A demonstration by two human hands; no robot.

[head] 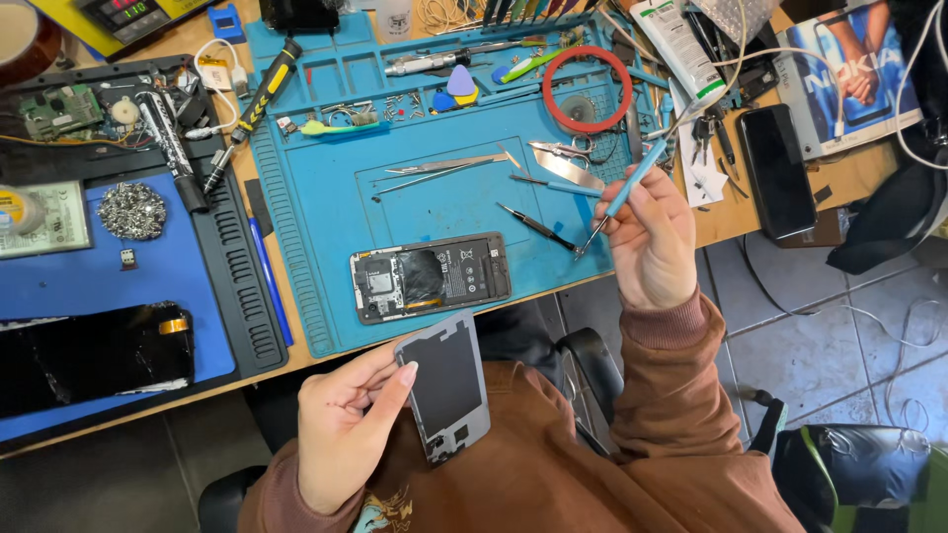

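Hands work over the front edge of a cluttered bench in the single head view. The left hand (346,424) sits below that edge, over the person's lap, its fingers and thumb pinched on the side of a grey phone back cover (446,383) with a dark inner face, held tilted with its top end toward the bench. The right hand (647,237) is raised at the front right corner of the blue work mat (326,207), fingers clenched around a thin light-blue-handled screwdriver (620,195) whose metal tip points down and to the left, just off the mat's edge. An opened phone (431,276), its board and dark battery exposed, lies flat near the mat's front edge, between the two hands and touching neither. A black-handled pick (535,227) lies just beside the screwdriver tip, with tweezers (449,165) and scissors (565,153) farther back on the mat. A red ring (588,89) rests near the mat's back right corner. A black phone (776,170) lies on the bench's right side, well apart from the mat.
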